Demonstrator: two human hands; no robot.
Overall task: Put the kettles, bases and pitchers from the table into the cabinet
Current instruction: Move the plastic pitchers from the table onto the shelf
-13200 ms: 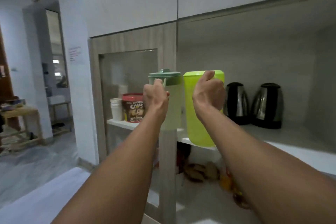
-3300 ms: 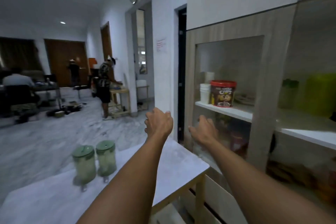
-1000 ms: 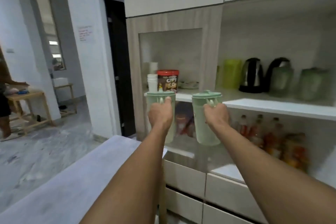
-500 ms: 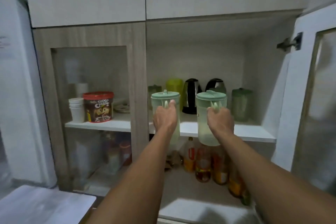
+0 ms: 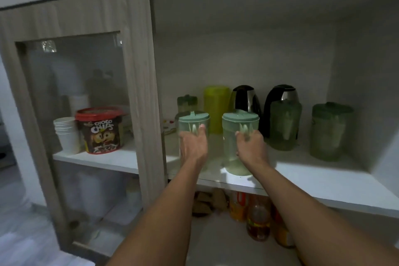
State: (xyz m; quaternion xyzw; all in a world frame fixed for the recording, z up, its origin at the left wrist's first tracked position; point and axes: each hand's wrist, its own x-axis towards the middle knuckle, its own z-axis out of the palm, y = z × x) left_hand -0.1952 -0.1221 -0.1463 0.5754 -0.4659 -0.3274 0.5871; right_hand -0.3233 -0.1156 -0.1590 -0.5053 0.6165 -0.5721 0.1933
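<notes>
On the shelf front, two pitchers arrive.
Left hand (image 5: 192, 147) holds the 9 o'clock pitcher (image 5: 193, 127), right hand (image 5: 250, 147) the 3 o'clock pitcher (image 5: 240, 136), by their handles, so both stand upright.

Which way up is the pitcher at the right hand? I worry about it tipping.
Upright. The pitcher stands with its lid on top and its base on the shelf, the right hand at its handle.

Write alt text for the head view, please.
Two hands, left hand and right hand, set two pale green pitchers on the front of a white cabinet shelf. Behind stand two kettles and more pitchers.
</notes>
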